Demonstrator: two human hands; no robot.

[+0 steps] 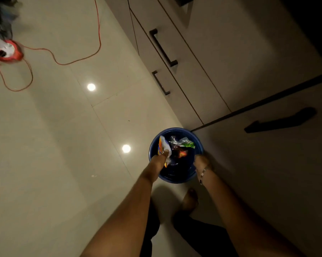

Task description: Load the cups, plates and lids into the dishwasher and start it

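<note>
Tiled floor [63, 145]: left hand [159, 157] pinches wrapper [163, 145] over bin [177, 179].

Pretty dim kitchen here. Glossy pale floor tiles [63, 145] bounce back two round ceiling-light reflections [91, 87]. Beige cabinet drawers [184, 58] with dark bar handles [163, 47] run along the right. An orange cord [76, 60] snakes across the floor to a red reel [9, 52].

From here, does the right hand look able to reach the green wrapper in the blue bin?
Probably yes: the right hand rests at the blue bin rim, and the green wrapper lies uncovered on top.
</note>
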